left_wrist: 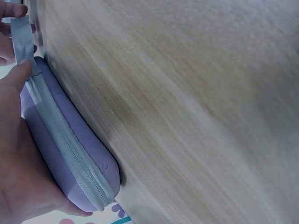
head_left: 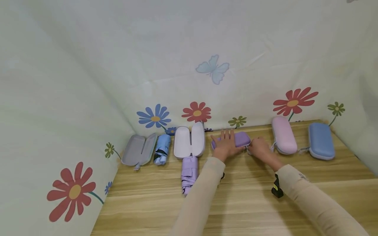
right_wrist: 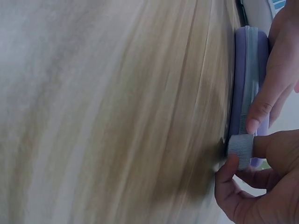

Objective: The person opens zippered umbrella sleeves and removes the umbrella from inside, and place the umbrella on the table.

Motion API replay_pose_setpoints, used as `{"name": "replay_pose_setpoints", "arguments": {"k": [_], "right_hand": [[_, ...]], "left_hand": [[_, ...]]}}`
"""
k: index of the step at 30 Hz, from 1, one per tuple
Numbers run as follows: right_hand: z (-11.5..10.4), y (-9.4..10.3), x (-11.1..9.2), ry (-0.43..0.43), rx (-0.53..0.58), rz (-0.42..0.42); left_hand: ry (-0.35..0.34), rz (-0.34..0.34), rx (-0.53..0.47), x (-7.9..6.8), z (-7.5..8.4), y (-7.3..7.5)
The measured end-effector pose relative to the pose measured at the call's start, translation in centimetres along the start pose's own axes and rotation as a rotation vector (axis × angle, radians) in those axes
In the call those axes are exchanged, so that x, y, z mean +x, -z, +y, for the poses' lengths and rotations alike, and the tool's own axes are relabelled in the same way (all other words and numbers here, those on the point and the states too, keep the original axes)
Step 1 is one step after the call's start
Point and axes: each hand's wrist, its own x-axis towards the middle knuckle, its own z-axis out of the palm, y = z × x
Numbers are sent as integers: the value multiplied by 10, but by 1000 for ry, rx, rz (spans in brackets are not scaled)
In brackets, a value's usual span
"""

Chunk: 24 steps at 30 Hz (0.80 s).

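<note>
A closed purple zip case (head_left: 242, 139) lies lengthwise near the back wall. My left hand (head_left: 225, 148) rests on top of it with its fingers straight and spread. The left thumb (right_wrist: 259, 112) lies along the case's near side, close to the zip's end. With thumb and fingers, my right hand (head_left: 260, 150) pinches the pale grey ribbon tab (right_wrist: 241, 150) at the case's right end. The left wrist view shows the pale zip band (left_wrist: 65, 135) running along the purple side. The far side of the case is hidden.
To the left lie an open grey case (head_left: 134, 149), a folded blue umbrella (head_left: 163, 147), an open white case (head_left: 182, 142) and a folded purple umbrella (head_left: 189, 170). Closed pink (head_left: 284, 135) and blue cases (head_left: 321, 141) lie on the right. A flowered cloth wall (head_left: 251, 82) borders the table.
</note>
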Motion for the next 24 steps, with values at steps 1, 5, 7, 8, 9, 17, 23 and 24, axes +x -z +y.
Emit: {"name": "replay_pose_setpoints", "arguments": {"k": [1, 5, 7, 8, 9, 17, 23, 24], "right_hand": [[0, -2, 0, -2, -4, 0], [-1, -2, -1, -37, -17, -39], [0, 0, -1, -40, -24, -54], [0, 1, -1, -34, -38, -56], [0, 2, -1, -27, -51, -55], [-1, 3, -5, 36, -194, 102], [3, 4, -5, 114, -250, 183], [5, 4, -5, 129, -258, 191]], "left_hand": [[-2, -1, -2, -1, 0, 0], [-13, 3, -15, -4, -1, 1], [-19, 6, -15, -5, -1, 2], [-21, 6, -10, -5, -1, 2], [-19, 2, -9, -5, -1, 2], [-23, 16, -12, -1, -1, 0], [-36, 5, -19, 2, -3, -2], [-33, 0, -16, 3, -3, -2]]}}
